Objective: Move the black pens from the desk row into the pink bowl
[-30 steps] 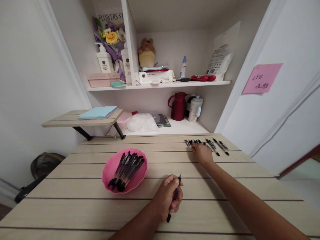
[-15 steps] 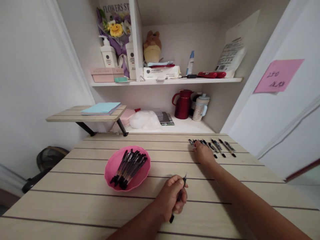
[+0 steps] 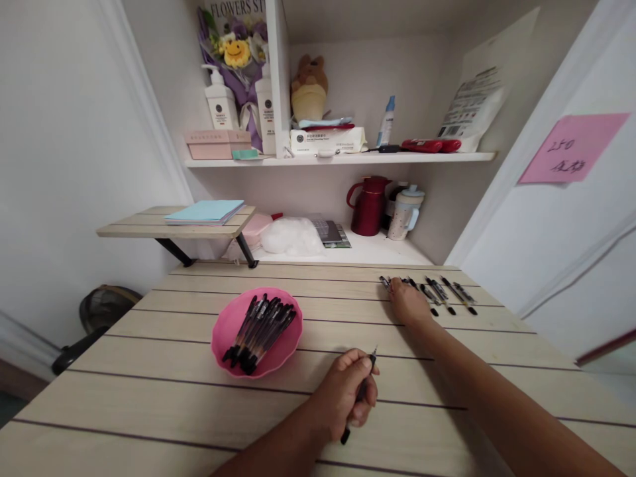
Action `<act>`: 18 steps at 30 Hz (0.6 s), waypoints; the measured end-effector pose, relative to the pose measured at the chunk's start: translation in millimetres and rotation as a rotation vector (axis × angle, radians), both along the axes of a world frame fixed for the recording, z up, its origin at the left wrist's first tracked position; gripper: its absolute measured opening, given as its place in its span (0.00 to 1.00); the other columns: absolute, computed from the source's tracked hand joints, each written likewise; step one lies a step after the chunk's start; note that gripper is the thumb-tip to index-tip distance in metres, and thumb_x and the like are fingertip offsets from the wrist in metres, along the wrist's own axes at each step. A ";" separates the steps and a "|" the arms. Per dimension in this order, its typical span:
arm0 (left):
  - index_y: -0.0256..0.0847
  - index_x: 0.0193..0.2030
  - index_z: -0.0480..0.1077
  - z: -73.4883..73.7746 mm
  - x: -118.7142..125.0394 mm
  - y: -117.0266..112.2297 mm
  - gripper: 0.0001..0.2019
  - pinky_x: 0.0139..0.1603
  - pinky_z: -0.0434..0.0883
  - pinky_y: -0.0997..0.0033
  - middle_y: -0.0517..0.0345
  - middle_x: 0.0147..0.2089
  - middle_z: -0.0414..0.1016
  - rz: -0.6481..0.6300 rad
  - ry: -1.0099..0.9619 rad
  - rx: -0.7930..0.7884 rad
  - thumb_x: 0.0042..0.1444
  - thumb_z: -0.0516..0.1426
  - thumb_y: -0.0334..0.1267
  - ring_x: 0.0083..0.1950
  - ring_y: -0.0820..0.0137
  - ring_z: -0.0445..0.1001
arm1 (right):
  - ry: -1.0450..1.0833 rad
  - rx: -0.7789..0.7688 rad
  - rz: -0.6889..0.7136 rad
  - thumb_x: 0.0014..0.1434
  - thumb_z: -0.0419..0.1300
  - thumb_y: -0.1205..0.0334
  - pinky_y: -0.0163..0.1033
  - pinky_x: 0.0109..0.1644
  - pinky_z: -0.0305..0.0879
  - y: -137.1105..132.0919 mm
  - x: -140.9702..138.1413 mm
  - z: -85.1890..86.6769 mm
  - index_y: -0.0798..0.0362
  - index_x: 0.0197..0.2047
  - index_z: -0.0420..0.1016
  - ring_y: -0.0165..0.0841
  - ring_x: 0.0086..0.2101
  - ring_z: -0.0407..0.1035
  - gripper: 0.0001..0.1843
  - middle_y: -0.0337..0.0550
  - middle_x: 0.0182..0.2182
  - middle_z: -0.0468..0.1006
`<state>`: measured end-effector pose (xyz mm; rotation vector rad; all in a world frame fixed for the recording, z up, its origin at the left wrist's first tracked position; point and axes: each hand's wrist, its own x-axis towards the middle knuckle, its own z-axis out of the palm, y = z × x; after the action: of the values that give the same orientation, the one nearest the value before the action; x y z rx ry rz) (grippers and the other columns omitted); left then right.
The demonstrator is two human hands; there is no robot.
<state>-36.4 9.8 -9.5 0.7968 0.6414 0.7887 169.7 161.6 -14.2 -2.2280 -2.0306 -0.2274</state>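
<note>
My left hand (image 3: 350,387) is closed round a black pen (image 3: 366,384). The pen slants up to the right with its fine tip bare, and its black end sticks out below the fist. Farther off, my right hand (image 3: 410,303) lies over the left end of a row of pens and pen parts (image 3: 437,291). Its fingers are bunched together and pointed down; what they pinch is hidden. To the left of my left hand, a pink scalloped bowl (image 3: 218,334) holds several black capped pens (image 3: 261,331), heaped side by side.
A slatted wooden table (image 3: 163,391) carries everything. A small raised shelf (image 3: 132,224) at the back left bears blue paper (image 3: 203,212). Behind stand a red jug (image 3: 368,209), a pale lidded cup (image 3: 405,215) and a white plastic bag (image 3: 293,236). A white shelf (image 3: 342,159) runs above.
The view has swung slightly to the left, so the scene sits a little farther right. Both hands keep nearly the same place and grip.
</note>
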 end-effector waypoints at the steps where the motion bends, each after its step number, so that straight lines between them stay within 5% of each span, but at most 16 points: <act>1: 0.39 0.35 0.60 -0.4 0.0 0.0 0.15 0.10 0.41 0.81 0.70 0.17 0.62 -0.001 -0.003 -0.001 0.52 0.52 0.50 0.08 0.85 0.47 | 0.001 -0.001 0.000 0.60 0.46 0.66 0.34 0.32 0.57 -0.4 -0.4 0.3 0.59 0.43 0.64 0.37 0.34 0.71 0.11 0.54 0.35 0.75; 12: 0.40 0.35 0.60 -1.3 0.5 0.7 0.14 0.10 0.41 0.81 0.69 0.16 0.62 0.005 -0.013 -0.022 0.52 0.52 0.49 0.08 0.84 0.46 | 0.043 0.027 0.018 0.58 0.50 0.64 0.34 0.32 0.55 -7.2 -1.6 7.7 0.57 0.41 0.65 0.36 0.36 0.70 0.09 0.51 0.35 0.75; 18: 0.39 0.35 0.60 -6.2 3.0 2.5 0.15 0.11 0.46 0.81 0.68 0.19 0.63 0.102 -0.070 -0.068 0.53 0.52 0.51 0.10 0.83 0.52 | 0.453 -0.001 0.101 0.55 0.52 0.56 0.34 0.27 0.54 -70.6 -13.4 14.6 0.54 0.26 0.64 0.32 0.25 0.66 0.11 0.43 0.22 0.72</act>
<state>-33.4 12.2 -15.8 0.6752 0.6464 0.8791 156.3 91.0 0.4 -1.9428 -1.8782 0.2658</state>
